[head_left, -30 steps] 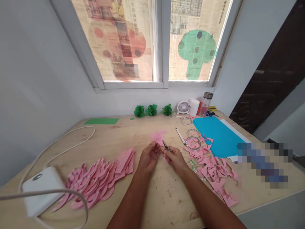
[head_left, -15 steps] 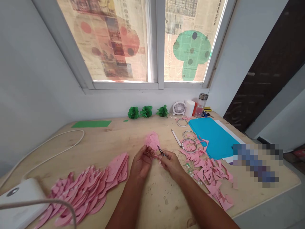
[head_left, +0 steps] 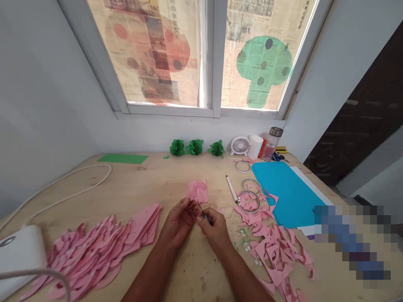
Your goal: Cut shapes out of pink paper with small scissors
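Between my hands is a small piece of pink paper (head_left: 198, 191) with a curved outline on it. My left hand (head_left: 182, 218) pinches its lower edge with curled fingers. Small dark scissors (head_left: 204, 213) are in my right hand (head_left: 214, 226), their tips at the paper beside my left fingertips. A long overlapping pile of pink paper pieces (head_left: 94, 251) lies on the table left of my left arm. Cut pink scraps (head_left: 277, 251) are heaped to the right of my right hand.
Along the wall stand green paper pompoms (head_left: 194, 147), a small white fan (head_left: 240, 145) and a bottle (head_left: 272, 144). Blue sheets (head_left: 286, 188) lie right, metal rings (head_left: 248, 202) and a white pen (head_left: 231, 188) nearer. A white device (head_left: 23, 256) and cable are at left.
The view has shifted a little. Both hands, the paper and the scissors sit slightly lower and further left, and the pink paper has turned between my fingers.
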Demonstrator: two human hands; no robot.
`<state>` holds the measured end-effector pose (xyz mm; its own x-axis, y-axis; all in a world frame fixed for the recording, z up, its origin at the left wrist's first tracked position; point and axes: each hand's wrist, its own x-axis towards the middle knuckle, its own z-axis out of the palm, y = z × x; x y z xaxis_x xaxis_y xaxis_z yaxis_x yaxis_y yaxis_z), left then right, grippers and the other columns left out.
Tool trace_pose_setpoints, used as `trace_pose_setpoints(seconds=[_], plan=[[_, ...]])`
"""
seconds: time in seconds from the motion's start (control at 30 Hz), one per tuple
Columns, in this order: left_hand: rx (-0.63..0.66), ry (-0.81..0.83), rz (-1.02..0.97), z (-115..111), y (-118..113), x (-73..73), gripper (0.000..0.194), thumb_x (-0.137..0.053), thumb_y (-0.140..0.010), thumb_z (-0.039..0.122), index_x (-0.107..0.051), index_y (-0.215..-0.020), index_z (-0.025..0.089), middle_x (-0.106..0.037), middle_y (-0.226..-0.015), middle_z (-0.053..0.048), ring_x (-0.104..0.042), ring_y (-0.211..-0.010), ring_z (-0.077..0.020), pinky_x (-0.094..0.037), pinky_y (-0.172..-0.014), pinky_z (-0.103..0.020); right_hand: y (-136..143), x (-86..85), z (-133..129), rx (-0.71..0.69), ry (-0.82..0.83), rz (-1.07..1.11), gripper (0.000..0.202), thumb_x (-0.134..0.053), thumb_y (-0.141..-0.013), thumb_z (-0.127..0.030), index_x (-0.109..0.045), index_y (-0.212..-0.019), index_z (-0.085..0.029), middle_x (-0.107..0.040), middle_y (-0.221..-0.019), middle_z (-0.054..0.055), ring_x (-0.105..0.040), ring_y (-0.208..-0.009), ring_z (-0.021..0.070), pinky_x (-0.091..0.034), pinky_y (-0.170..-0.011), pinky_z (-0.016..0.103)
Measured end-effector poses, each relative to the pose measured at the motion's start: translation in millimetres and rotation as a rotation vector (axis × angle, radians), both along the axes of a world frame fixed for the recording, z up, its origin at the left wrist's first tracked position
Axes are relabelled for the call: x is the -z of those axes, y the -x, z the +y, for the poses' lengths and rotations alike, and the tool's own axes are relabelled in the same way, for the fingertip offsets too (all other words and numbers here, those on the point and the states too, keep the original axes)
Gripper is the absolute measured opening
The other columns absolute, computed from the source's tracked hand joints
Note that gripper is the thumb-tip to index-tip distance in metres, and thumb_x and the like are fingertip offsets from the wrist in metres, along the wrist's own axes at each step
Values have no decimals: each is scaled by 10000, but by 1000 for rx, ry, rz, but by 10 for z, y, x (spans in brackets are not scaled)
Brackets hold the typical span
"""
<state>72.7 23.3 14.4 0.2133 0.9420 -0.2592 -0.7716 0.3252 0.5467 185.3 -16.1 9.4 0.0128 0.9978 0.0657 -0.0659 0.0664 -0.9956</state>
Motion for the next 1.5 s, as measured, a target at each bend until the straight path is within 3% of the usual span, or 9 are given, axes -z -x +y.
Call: trace_pose_setpoints(seconds=[0.23,0.43,0.97,1.13,1.5], plan=[[-69,98,-1,19,-48,-65,64,-620,-672,79,-613,-689,140,-645,-686,-40,-612,-620,-139,-506,-614,-242,4,-75,-21,-25,-24,-51,106,-536,-713,-257,-518,-649,-174,-402,-573,-31,-367,-552,113,-293,-480,217],[-84,94,-44,39,-56,-101,109,-632,-650,46,-609,-696,143,-639,-689,-41,-612,-631,-140,-511,-625,-245,5,-37,-6,-28,-25,-101,99,-532,-718,-238,-530,-645,-171,-442,-583,-22,-392,-552,123,-317,-512,233],[-12,-16,-107,2,-23,1,77,-682,-667,136,-616,-707,138,-642,-695,-39,-596,-623,-129,-486,-606,-255,-78,71,24,32,-30,-235,244,-530,-767,-397,-589,-692,-173,-472,-591,-13,-414,-557,137,-330,-503,230],[-32,3,-155,-11,-19,19,132,-697,-640,115,-600,-721,152,-634,-694,-29,-594,-616,-124,-475,-582,-240,-39,123,14,3,-34,-230,256,-550,-762,-401,-598,-665,-169,-535,-645,16,-455,-606,159,-351,-553,246],[-139,44,-224,2,82,34,160,-709,-598,79,-600,-695,143,-632,-663,-40,-603,-597,-135,-494,-582,-245,17,109,-35,72,-41,-261,334,-539,-758,-494,-593,-666,-178,-508,-607,6,-449,-586,168,-354,-549,244]])
